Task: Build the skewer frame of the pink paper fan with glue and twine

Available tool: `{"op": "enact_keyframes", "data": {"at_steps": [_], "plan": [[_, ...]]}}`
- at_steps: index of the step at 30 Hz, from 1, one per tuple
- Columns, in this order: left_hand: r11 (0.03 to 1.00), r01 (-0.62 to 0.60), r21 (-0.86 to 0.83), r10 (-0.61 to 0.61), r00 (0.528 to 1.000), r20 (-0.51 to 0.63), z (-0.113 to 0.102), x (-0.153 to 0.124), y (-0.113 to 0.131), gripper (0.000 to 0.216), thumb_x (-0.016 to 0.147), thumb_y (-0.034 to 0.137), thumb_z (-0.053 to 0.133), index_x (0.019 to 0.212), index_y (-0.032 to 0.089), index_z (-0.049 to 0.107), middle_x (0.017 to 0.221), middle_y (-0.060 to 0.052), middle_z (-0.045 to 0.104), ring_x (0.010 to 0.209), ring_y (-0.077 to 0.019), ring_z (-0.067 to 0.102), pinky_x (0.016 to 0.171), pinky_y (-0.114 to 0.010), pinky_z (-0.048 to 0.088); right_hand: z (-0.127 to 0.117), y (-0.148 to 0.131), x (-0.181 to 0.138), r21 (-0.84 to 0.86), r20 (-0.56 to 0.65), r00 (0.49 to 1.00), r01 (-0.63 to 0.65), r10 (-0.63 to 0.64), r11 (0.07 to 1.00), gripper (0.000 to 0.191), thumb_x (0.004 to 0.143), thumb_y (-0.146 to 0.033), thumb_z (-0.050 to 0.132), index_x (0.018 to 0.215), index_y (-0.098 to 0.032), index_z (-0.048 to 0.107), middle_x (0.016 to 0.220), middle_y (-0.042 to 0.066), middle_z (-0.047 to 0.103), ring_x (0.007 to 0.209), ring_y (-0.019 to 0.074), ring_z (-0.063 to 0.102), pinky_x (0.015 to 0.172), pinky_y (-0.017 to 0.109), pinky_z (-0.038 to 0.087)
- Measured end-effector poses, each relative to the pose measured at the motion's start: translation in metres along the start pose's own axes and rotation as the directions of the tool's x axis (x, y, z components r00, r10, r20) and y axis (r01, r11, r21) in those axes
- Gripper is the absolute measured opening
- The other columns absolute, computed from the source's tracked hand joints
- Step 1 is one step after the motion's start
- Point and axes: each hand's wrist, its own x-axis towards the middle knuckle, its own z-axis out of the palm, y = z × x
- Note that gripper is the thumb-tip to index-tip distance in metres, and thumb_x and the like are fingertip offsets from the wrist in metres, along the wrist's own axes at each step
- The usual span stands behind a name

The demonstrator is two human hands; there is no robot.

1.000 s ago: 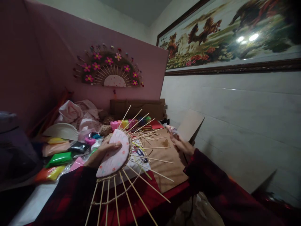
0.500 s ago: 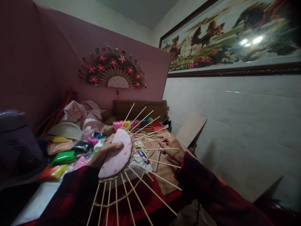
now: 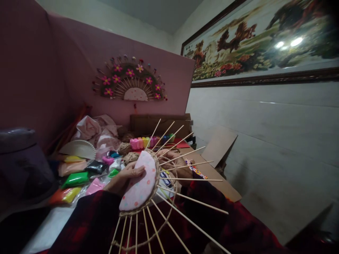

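Pink dotted half-disc (image 3: 139,183), twine-rimmed, with radiating sticks (image 3: 190,179), pinched in left hand (image 3: 123,178); right hand (image 3: 173,163) grip unclear behind sticks.

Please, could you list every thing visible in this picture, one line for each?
half-made fan: one, pink half-disc with bare wooden sticks, held in front
finished fan: one, brown with pink flowers, on the pink board
framed picture: one, horses, right wall
paper plate: one, white, left side
clay packets: several, green, yellow, black, pink, left side
twine ball: one, brown, behind the half-made fan
cardboard sheet: one, brown, right side
left hand: holds the half-disc
right hand: behind the sticks, grip unclear
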Motion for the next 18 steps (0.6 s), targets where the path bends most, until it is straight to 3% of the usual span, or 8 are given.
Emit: {"op": "enact_keyframes", "data": {"at_steps": [4,7,10,14,18], "plan": [[1.0,0.001,-0.009,-0.001,1.0,0.013,-0.0006,0.0004,-0.0008,0.03,0.061,0.025,0.075,0.085,0.01,0.065,0.065,-0.007,0.068,0.052,-0.017,0.064,0.052,-0.024,0.053,-0.0022,0.0048,0.002,0.179,-0.014,0.995,-0.091,0.095,0.98,0.033,0.066,-0.044,0.069,0.085,-0.019,0.057,0.083,0.005,0.064,0.074,0.0164,0.06,0.065,0.029,0.046],[1.0,0.01,-0.008,-0.009,1.0,0.025,-0.0017,0.0008,-0.0013,0.031,0.062,0.024,0.074,0.088,0.009,0.065,0.068,-0.008,0.069,0.054,-0.018,0.065,0.054,-0.025,0.053,-0.0039,0.0042,-0.0003,0.182,0.047,0.99,-0.138,0.132,0.974,0.038,0.06,-0.039,0.075,0.086,-0.02,0.056,0.085,0.003,0.064,0.073,0.0156,0.06,0.064,0.028,0.045],[1.0,0.016,-0.002,-0.016,0.999,0.033,-0.0014,0.0007,-0.0014,0.03,0.063,0.024,0.072,0.088,0.009,0.065,0.07,-0.01,0.07,0.055,-0.0188,0.065,0.053,-0.025,0.053,-0.0056,0.0036,-0.0023,0.127,0.086,0.991,-0.109,0.098,0.986,0.039,0.056,-0.035,0.079,0.084,-0.021,0.056,0.084,0.001,0.063,0.076,0.0147,0.058,0.069,0.028,0.044],[0.999,0.036,0.015,-0.036,0.999,0.023,-0.0011,0.0002,-0.0015,0.031,0.062,0.024,0.073,0.087,0.009,0.066,0.072,-0.01,0.07,0.054,-0.0182,0.065,0.051,-0.024,0.052,-0.0074,0.0056,-0.0005,0.074,0.034,0.998,-0.058,0.056,0.996,0.035,0.056,-0.037,0.079,0.074,-0.019,0.054,0.07,-0.001,0.058,0.067,0.013,0.055,0.066,0.028,0.043],[0.999,0.03,0.013,-0.03,1.0,-0.004,-0.0019,-0.0002,-0.0019,0.031,0.061,0.024,0.074,0.087,0.009,0.066,0.07,-0.009,0.07,0.054,-0.018,0.064,0.051,-0.024,0.052,-0.0074,0.005,0.0006,0.192,-0.014,0.999,-0.047,0.05,0.98,0.036,0.06,-0.042,0.076,0.074,-0.02,0.051,0.065,-0.003,0.057,0.056,0.011,0.053,0.06,0.028,0.046]]}}
